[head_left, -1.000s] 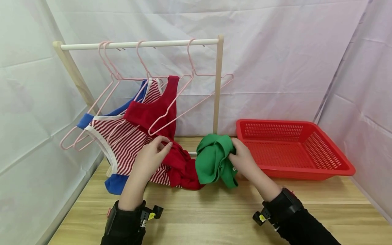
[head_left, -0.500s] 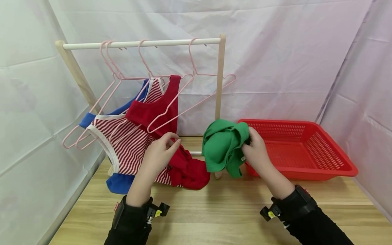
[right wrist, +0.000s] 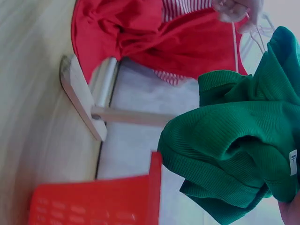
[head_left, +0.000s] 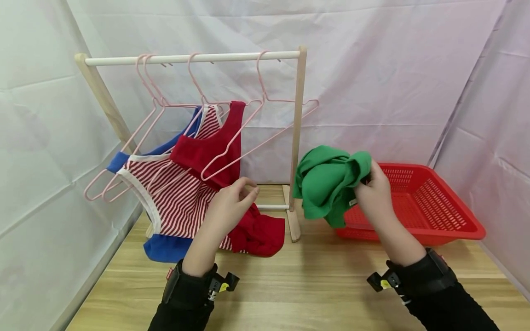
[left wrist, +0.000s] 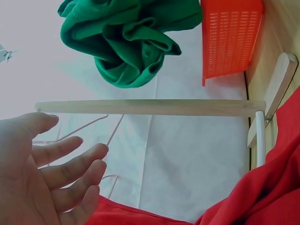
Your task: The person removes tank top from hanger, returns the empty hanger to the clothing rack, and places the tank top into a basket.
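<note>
A bunched green ribbed garment [head_left: 327,184] with a small white tag hangs from my right hand [head_left: 374,191], which grips its right side. It overlaps the left end of the red basket [head_left: 430,202] in the head view. My left hand [head_left: 232,202] holds nothing; its fingers are relaxed and slightly bent in the left wrist view, apart from one another. Behind that hand a red sleeveless top [head_left: 223,142] hangs on a pink hanger, its lower part bunched on the table. A bare pink hanger [head_left: 261,110] hangs at the rack's right end.
The clothes rack [head_left: 190,59] has a white rail and wooden posts, with a foot [head_left: 293,225] on the table [head_left: 314,285]. Further left on it hang a red-and-white striped top [head_left: 174,197] and a blue garment [head_left: 169,248]. White cloth walls [head_left: 372,69] surround the table.
My right hand has lifted the green garment off the heap by the red top and carried it up and right toward the basket. My left hand has shifted right and slightly up.
</note>
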Demonstrator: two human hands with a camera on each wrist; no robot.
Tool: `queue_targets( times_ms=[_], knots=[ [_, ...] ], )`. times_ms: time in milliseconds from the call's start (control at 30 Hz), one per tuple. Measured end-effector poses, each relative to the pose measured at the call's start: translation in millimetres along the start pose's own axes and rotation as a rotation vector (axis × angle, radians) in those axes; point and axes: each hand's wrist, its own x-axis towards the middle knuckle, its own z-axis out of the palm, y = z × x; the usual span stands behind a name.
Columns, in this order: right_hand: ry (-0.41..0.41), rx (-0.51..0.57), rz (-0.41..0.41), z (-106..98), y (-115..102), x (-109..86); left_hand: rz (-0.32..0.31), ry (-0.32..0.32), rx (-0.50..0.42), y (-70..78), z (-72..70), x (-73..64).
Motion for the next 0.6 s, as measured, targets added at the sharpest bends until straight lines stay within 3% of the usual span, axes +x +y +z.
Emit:
queue_targets(
  times_ms=[333, 600],
  knots=[
    [0.074, -0.027, 0.049, -20, 19, 16.5, 0.024, 0.01, 0.001, 0.2, 3.7, -0.9],
    [0.102, -0.034, 0.101, -27, 39, 16.5, 0.044, 0.018, 0.045, 1.3, 5.1, -5.1]
  ],
)
